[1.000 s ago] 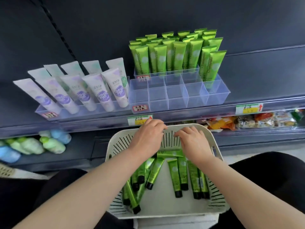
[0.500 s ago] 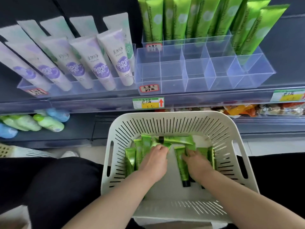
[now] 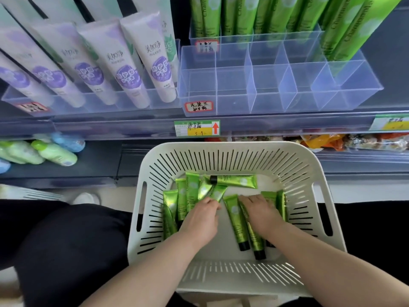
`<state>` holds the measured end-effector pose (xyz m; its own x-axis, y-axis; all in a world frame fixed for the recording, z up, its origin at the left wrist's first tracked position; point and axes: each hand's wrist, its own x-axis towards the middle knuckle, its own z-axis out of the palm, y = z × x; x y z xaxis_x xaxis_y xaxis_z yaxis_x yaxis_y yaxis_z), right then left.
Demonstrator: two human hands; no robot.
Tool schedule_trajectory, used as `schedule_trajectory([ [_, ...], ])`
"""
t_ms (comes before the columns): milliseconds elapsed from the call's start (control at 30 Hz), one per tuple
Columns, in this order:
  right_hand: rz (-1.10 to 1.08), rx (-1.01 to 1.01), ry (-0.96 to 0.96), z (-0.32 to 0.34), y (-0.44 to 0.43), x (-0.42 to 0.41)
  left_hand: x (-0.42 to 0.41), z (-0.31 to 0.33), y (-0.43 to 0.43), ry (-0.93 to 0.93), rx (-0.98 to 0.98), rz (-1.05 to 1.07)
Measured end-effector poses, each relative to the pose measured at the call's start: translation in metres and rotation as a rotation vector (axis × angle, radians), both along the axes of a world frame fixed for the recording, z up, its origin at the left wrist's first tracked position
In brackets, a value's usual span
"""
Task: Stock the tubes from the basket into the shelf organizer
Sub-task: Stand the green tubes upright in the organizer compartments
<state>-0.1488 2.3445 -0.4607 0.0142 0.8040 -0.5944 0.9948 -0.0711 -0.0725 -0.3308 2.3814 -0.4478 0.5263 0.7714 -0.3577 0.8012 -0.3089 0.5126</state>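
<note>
A white slotted basket (image 3: 232, 149) sits on my lap and holds several green tubes with black caps. My left hand (image 3: 200, 218) is down in the basket, its fingertips pinched on the flat end of a green tube (image 3: 218, 192). My right hand (image 3: 261, 212) lies palm down on the right-hand tubes, fingers curled over one whose cap end (image 3: 257, 247) sticks out below the palm. Another tube (image 3: 235, 220) lies loose between my hands. The clear shelf organizer (image 3: 276, 85) above has empty front compartments; upright green tubes (image 3: 243, 14) fill its back rows.
White-and-purple tubes (image 3: 130, 69) stand in a clear tray left of the organizer. A price tag with a red arrow (image 3: 197, 128) hangs on the shelf edge. Green and blue bottles (image 3: 53, 151) lie on the lower shelf at left, snack packets (image 3: 354, 141) at right.
The view has dropped and moved closer to the shelf. Both hands went from the basket's far rim down onto the tubes, and since half a second ago they have closed on them.
</note>
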Motion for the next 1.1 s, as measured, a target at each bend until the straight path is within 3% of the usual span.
schedule_trajectory([
  [167,-0.022,0.02,-0.118,0.012,0.008,0.003,0.001,0.001,0.001,-0.017,0.01,0.017],
  [300,-0.182,-0.079,0.137,0.036,0.015,0.009,0.013,0.006,0.0,-0.061,0.052,-0.045],
  [367,-0.141,-0.111,0.207,0.052,0.014,0.012,0.02,0.005,0.005,-0.056,0.069,-0.048],
  [567,-0.063,0.199,0.305,0.101,0.008,0.038,0.042,-0.002,0.025,0.171,-0.049,0.049],
  [700,-0.165,0.389,0.394,0.108,-0.002,0.055,0.058,-0.004,0.028,0.278,-0.08,-0.013],
  [933,-0.06,0.337,0.318,0.094,0.007,0.054,0.078,-0.007,0.038,0.441,-0.126,-0.172],
  [1100,-0.047,0.437,0.273,0.094,0.016,0.051,0.079,-0.008,0.033,0.48,-0.136,-0.268],
])
